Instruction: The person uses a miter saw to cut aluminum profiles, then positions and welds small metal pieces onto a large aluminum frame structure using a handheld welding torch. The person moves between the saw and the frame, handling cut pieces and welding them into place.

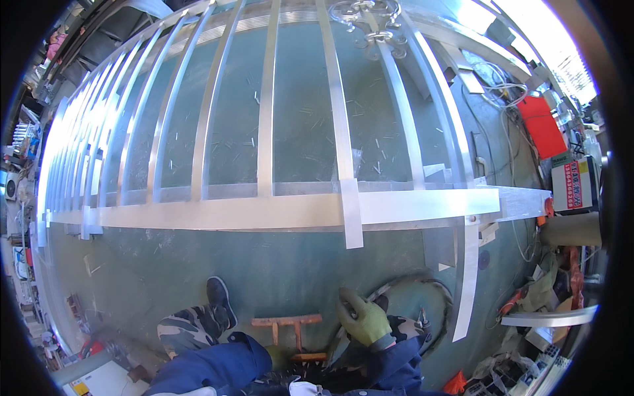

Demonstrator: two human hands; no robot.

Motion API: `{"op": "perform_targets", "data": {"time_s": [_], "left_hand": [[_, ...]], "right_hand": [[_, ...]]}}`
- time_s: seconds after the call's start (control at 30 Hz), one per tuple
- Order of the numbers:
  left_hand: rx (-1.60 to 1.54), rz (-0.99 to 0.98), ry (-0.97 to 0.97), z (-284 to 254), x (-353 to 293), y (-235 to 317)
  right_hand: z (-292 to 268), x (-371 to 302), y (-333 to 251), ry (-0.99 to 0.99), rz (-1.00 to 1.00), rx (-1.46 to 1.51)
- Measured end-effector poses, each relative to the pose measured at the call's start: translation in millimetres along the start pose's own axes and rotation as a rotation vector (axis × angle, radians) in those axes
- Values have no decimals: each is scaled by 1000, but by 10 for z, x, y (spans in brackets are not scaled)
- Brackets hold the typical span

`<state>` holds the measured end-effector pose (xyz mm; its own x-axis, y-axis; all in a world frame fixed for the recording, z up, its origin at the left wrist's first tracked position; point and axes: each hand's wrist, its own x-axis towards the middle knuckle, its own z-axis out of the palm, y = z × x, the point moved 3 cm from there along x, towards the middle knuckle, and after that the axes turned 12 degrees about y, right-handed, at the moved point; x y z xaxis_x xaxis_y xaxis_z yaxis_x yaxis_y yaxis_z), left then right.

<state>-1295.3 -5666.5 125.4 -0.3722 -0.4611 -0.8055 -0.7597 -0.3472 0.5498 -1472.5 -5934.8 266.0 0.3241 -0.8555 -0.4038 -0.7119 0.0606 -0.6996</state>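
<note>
1. Our right hand (362, 321) wears a green glove, fingers curled; we cannot tell if it grips anything.
2. Our left hand is hidden.
3. A rusty stand (288, 325) sits just left of it.
4. The metal fence frame (290, 210) lies farther away on the floor (277, 270).

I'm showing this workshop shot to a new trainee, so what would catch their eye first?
The long silver metal railing frame of parallel bars, lying flat across the green floor, fills the upper picture. Low down, the right hand in a green glove hovers beside a rusty orange bracket. A red box sits far right.
</note>
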Motion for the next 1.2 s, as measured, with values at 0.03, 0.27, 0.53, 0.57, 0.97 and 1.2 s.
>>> {"op": "perform_targets", "data": {"time_s": [0.03,0.27,0.53,0.57,0.97,1.2], "left_hand": [[-9,-4,-78,-150,-43,255],[3,51,-201,-115,184,443],[47,79,-124,-77,388,271],[46,86,-102,-89,411,250],[-32,226,291,-424,667,121],[-287,311,1082,-1542,3,910]], "right_hand": [[-12,-13,31,-7,3,-17],[6,-15,196,26,-106,-127],[-48,-145,238,47,-118,-205],[-70,-168,255,37,-99,-196],[-155,-85,219,174,-163,-37],[-371,-431,190,529,-383,390]]}}
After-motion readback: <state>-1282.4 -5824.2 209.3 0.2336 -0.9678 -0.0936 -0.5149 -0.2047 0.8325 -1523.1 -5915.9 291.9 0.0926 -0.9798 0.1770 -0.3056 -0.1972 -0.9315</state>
